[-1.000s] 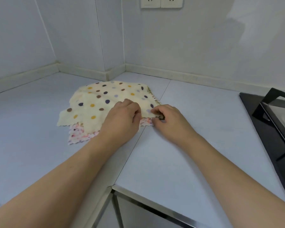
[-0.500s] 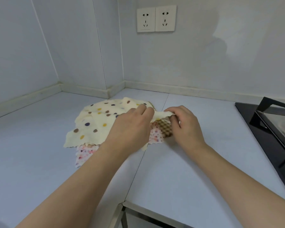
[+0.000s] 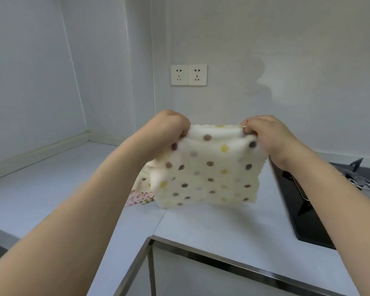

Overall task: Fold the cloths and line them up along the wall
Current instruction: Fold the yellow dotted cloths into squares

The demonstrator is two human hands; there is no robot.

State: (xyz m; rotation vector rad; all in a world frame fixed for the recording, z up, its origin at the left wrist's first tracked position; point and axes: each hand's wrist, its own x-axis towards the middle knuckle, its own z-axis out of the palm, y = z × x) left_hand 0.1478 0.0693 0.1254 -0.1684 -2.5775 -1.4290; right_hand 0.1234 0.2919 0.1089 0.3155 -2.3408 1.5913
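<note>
1. Cloth [image 3: 209, 171], cream with brown, yellow and grey dots, held up in the air above the counter [image 3: 212, 223], hanging down from its top edge with its lower edge off the surface.
2. Left hand [image 3: 169, 127] gripping the top left corner, grip clamped on the cloth with fingers curled round the fabric.
3. Right hand [image 3: 263, 133] gripping the top right corner, grip likewise clamped on the cloth, fingertips pinching the edge.
4. Top edge pulled roughly level between the two hands, with a soft roll of fabric just under it; scalloped trim visible along the right side.
5. Pink floral cloth [image 3: 140, 198] lying flat on the counter, below and to the left of the hanging cloth, partly hidden by it and by the left forearm.
6. Another pale cloth [image 3: 144, 181] lying on top of the pink one, only a small part showing.
7. Black stove [image 3: 297, 201] set in the counter at the right, partly hidden behind the right forearm.
8. Double wall socket [image 3: 188, 75] on the back wall, above the hands.
9. Metal edge strip [image 3: 233, 262] along the near rim of the counter.
</note>
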